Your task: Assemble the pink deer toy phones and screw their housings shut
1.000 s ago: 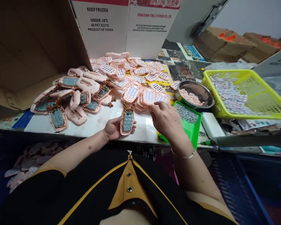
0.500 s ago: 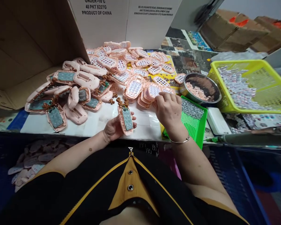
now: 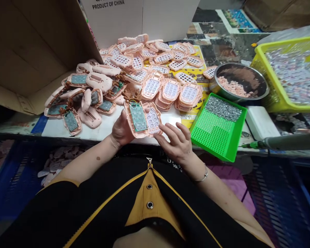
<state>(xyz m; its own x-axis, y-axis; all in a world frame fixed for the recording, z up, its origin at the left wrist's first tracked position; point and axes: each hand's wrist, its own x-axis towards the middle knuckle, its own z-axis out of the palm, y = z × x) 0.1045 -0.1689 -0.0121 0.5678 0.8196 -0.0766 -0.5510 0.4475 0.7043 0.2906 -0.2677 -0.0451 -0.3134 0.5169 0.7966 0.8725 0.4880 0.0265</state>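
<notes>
My left hand (image 3: pixel 122 129) is closed around a pink plastic half-shell (image 3: pixel 137 119) with a green circuit board inside and a brown antler-shaped piece at its top. Right beside that shell, edge against edge, is a pink half-shell with a white keypad (image 3: pixel 153 121). The fingertips of my right hand (image 3: pixel 174 139) are on its lower right edge, with the other fingers spread. Behind them stand stacks of similar keypad half-shells (image 3: pixel 170 89). To the left lies a heap of pink shells (image 3: pixel 99 82), some with circuit boards.
A green perforated tray (image 3: pixel 217 137) holds small metal screws (image 3: pixel 222 108). Behind it is a steel bowl (image 3: pixel 265 90) of small pink pieces. A yellow basket (image 3: pixel 294 105) stands far right, near a dark tool (image 3: pixel 299 142). Cardboard (image 3: pixel 54 41) rises at left.
My right hand has come from the stacks toward my left hand with a keypad half-shell, now beside the circuit-board shell. The view has shifted, showing more of the green tray.
</notes>
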